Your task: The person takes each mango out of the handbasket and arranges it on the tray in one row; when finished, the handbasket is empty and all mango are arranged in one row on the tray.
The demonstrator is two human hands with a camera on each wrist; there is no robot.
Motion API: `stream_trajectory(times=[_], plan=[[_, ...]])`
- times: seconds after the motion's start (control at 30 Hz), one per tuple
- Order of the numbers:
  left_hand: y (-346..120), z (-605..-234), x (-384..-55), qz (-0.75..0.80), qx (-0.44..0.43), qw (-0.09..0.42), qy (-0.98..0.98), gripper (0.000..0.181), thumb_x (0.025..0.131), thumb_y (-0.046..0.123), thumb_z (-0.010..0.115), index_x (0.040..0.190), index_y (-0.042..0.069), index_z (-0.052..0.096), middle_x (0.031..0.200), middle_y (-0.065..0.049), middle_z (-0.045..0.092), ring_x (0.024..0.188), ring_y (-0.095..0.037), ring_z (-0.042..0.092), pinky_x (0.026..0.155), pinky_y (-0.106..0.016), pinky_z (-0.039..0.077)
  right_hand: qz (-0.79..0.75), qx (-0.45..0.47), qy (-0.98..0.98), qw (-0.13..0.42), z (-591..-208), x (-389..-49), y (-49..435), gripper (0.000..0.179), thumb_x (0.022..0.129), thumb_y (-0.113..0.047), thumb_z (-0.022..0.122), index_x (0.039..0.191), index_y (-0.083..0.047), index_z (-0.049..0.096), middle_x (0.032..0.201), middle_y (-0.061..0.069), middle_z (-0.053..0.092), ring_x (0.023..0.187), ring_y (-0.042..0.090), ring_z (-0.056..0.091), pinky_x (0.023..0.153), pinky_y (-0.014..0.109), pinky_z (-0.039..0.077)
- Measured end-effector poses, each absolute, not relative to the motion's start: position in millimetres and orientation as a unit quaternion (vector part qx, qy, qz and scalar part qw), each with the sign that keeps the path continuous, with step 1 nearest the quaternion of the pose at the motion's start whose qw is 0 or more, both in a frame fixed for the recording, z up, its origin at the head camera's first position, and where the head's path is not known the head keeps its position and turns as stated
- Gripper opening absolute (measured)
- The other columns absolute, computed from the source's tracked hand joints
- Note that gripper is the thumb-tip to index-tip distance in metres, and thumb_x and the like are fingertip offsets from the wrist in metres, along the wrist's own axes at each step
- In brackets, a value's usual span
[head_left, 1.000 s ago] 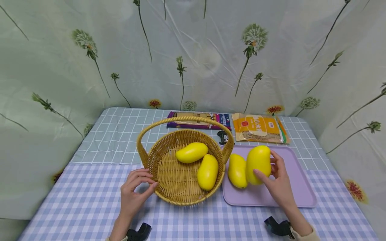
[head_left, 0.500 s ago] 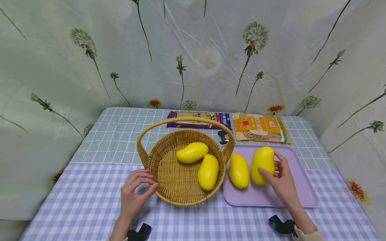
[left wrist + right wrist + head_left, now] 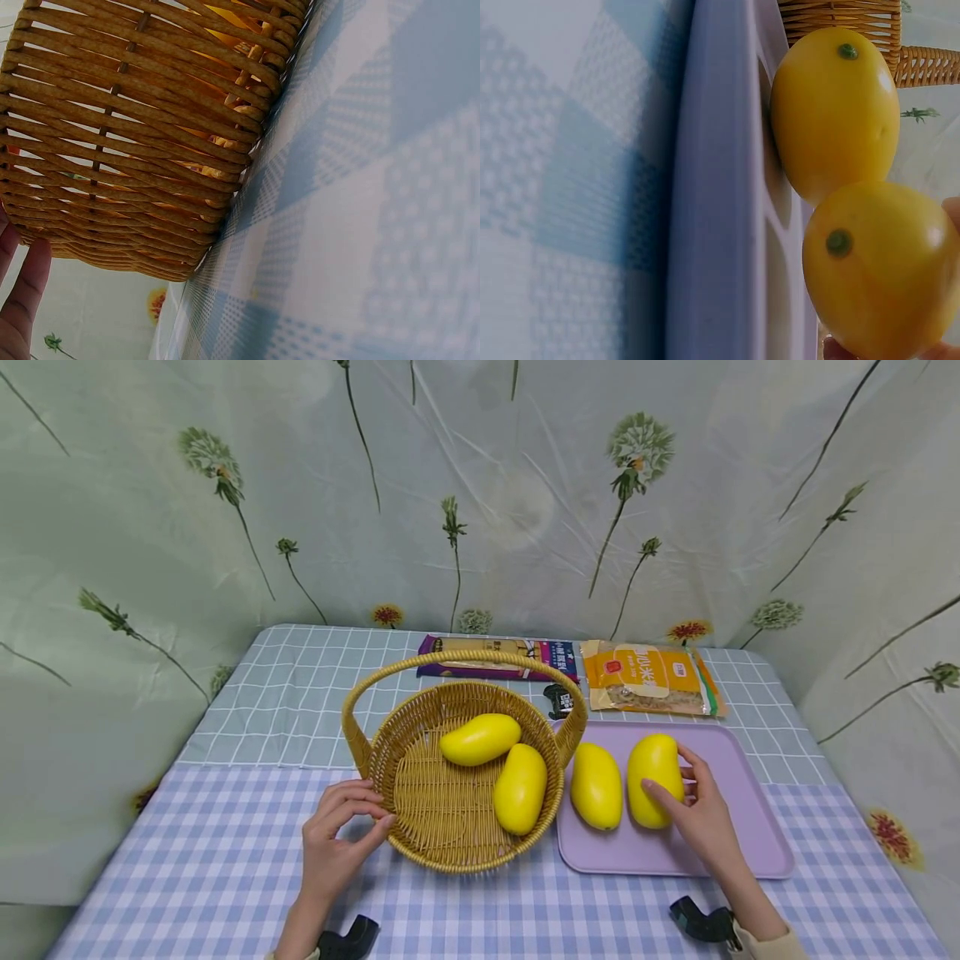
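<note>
My left hand (image 3: 335, 835) holds the left rim of a round wicker basket (image 3: 431, 814) between thumb and fingers. Its fingertips (image 3: 34, 274) also show against the weave in the left wrist view. Inside the basket lie two yellow mangoes: one upper mango (image 3: 480, 740) and one lower-right mango (image 3: 520, 789). At the right, my right hand (image 3: 701, 814) grips another mango (image 3: 654, 781) over a lilac tray (image 3: 742, 827). Whether that mango touches the tray cannot be told. Left of it, a second mango (image 3: 597, 787) rests on the tray, close beside the held one.
The basket's tall arched handle (image 3: 457, 656) rises above its bowl. Behind stand a purple noodle packet (image 3: 498, 658), an orange grain bag (image 3: 648, 679) and a small black item (image 3: 558, 700). Checked cloth (image 3: 225, 852) covers the table, and a flowered curtain (image 3: 315, 485) closes off the back.
My right hand has moved slightly right and down with the mango, which now sits lower and apart from its neighbour on the tray. My left hand stays at the basket rim.
</note>
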State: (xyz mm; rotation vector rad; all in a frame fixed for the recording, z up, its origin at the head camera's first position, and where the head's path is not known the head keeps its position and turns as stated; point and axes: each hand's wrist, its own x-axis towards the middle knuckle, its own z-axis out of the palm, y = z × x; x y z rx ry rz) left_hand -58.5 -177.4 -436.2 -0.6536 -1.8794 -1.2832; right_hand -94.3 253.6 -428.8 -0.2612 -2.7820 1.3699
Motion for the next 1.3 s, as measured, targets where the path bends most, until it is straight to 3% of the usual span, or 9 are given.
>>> stream_trajectory(times=[0.23, 0.47, 0.87, 1.3], plan=[[-177.2, -436.2, -59.1, -0.503, -0.257, 0.379, -0.733, 0.014, 0.077, 0.01, 0.078, 0.073, 0.003, 0.066, 0.083, -0.015, 0.064, 0.093, -0.031, 0.056, 0.091, -0.029, 0.044, 0.435, -0.102, -0.895, -0.011, -430.3, -97.1, 255.9, 0.081, 0.088, -0.042, 0.065, 0.149, -0.008, 0.023, 0.12, 0.018, 0.04, 0.093, 0.025, 0.039, 0.068, 0.028, 0.039], [-177.2, -435.7, -59.1, -0.503, -0.255, 0.379, -0.734, 0.014, 0.077, 0.009, 0.078, 0.072, 0.003, 0.067, 0.083, -0.015, 0.064, 0.094, -0.03, 0.057, 0.091, -0.029, 0.044, 0.428, -0.107, -0.897, -0.036, -431.1, -98.8, 255.8, 0.083, 0.088, -0.045, 0.064, 0.149, -0.008, 0.022, 0.122, 0.021, 0.041, 0.097, 0.03, 0.041, 0.075, 0.035, 0.039], [-177.2, -435.2, -58.4, -0.502, -0.251, 0.377, -0.737, 0.014, 0.077, 0.009, 0.078, 0.073, 0.004, 0.067, 0.084, -0.014, 0.064, 0.094, -0.03, 0.057, 0.091, -0.028, 0.044, 0.408, -0.098, -0.906, -0.056, -433.9, -102.3, 259.1, 0.085, 0.088, -0.051, 0.061, 0.147, -0.005, 0.023, 0.12, 0.022, 0.045, 0.096, 0.029, 0.041, 0.072, 0.034, 0.038], [-177.2, -435.2, -58.9, -0.504, -0.255, 0.376, -0.734, 0.014, 0.077, 0.01, 0.079, 0.073, 0.003, 0.067, 0.083, -0.015, 0.064, 0.093, -0.031, 0.056, 0.092, -0.029, 0.044, 0.403, -0.099, -0.905, -0.093, -430.8, -105.0, 261.9, 0.086, 0.089, -0.055, 0.055, 0.146, 0.0, 0.023, 0.125, 0.025, 0.044, 0.103, 0.033, 0.044, 0.081, 0.04, 0.041]])
